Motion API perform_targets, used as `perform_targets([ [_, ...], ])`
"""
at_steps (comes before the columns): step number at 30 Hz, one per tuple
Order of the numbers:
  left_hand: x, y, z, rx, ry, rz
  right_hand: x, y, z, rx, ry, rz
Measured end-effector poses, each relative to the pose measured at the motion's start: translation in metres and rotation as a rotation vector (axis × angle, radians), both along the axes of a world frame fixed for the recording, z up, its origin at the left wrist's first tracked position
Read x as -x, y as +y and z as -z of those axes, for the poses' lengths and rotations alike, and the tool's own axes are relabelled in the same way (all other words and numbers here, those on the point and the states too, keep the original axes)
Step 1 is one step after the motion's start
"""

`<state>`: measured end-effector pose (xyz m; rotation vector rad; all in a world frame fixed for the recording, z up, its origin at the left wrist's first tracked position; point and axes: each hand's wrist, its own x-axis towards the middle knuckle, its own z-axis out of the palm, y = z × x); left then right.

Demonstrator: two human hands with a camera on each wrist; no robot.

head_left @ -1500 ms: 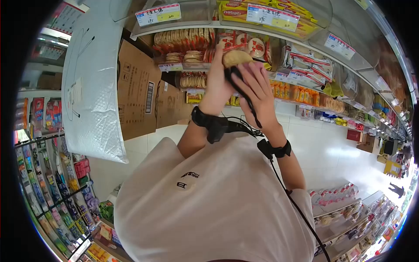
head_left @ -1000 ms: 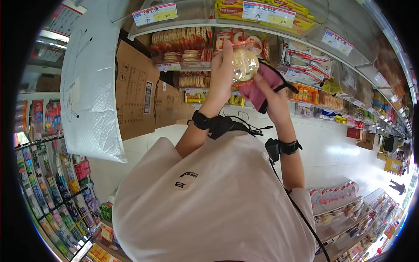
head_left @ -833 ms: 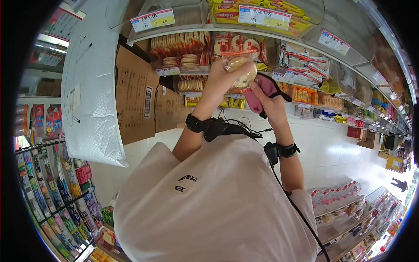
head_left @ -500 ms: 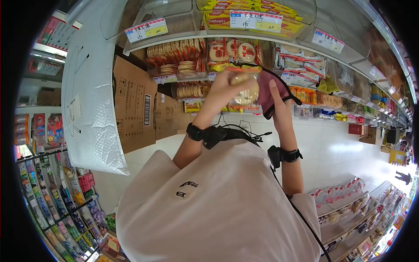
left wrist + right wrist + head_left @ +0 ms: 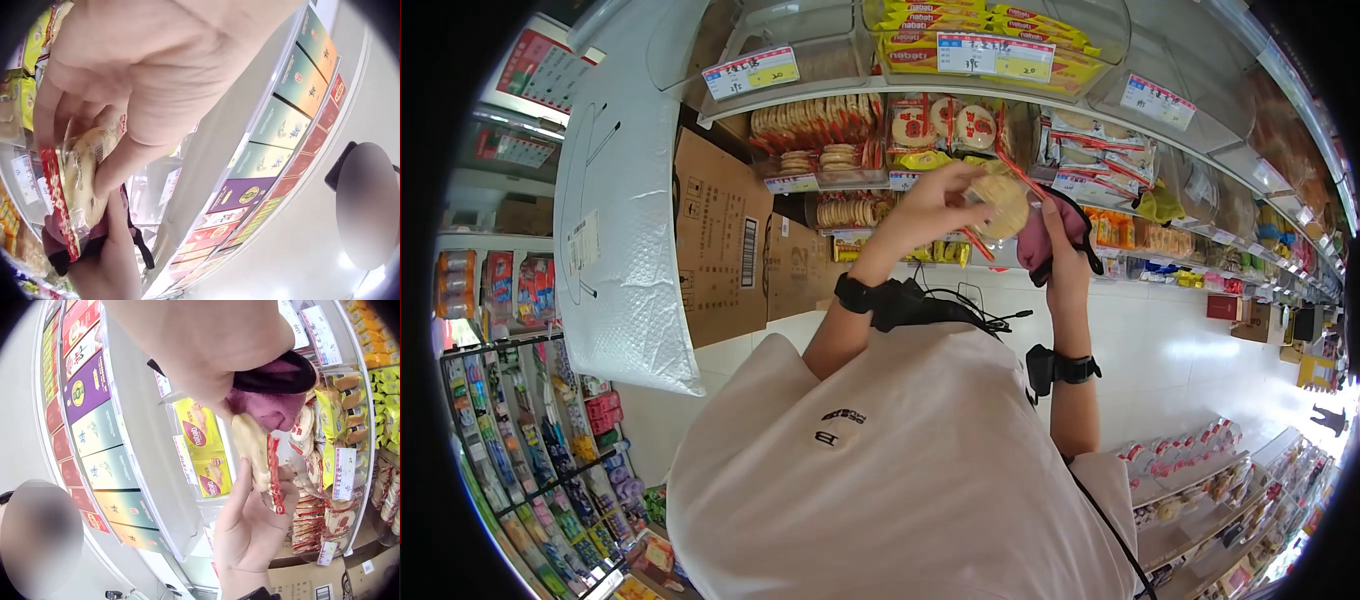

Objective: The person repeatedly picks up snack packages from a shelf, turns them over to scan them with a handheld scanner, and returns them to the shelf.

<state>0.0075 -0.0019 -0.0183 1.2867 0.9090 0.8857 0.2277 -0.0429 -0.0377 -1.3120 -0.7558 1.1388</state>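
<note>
Left hand [image 5: 930,212]: grip clamped on a round wrapped cracker [image 5: 1003,207], thumb and fingers pinching the clear, red-edged wrapper, the cracker at upper centre of the head view in front of the shelf [image 5: 870,180]. Right hand [image 5: 1068,250]: grip clamped on a pink cloth [image 5: 1036,243] with black trim, just right of the cracker, its thumb at the wrapper's near edge. Around them: stacked crackers [image 5: 815,122] in a clear bin above and left of the hands, yellow wafer packs [image 5: 920,57] at top centre, and a brown cardboard box [image 5: 722,240] left of the left hand.
</note>
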Motion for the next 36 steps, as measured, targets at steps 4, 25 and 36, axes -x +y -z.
perform_targets([
  [4,0.028,0.015,-0.002,-0.063,0.072,-0.308,0.000,-0.010,-0.006,0.062,0.124,0.039],
  [25,0.055,0.068,0.061,-0.689,0.864,-0.639,-0.003,-0.026,0.006,0.140,0.099,-0.016],
  [36,0.043,0.070,0.049,-0.869,0.805,-0.698,0.002,-0.025,0.008,0.271,0.111,-0.023],
])
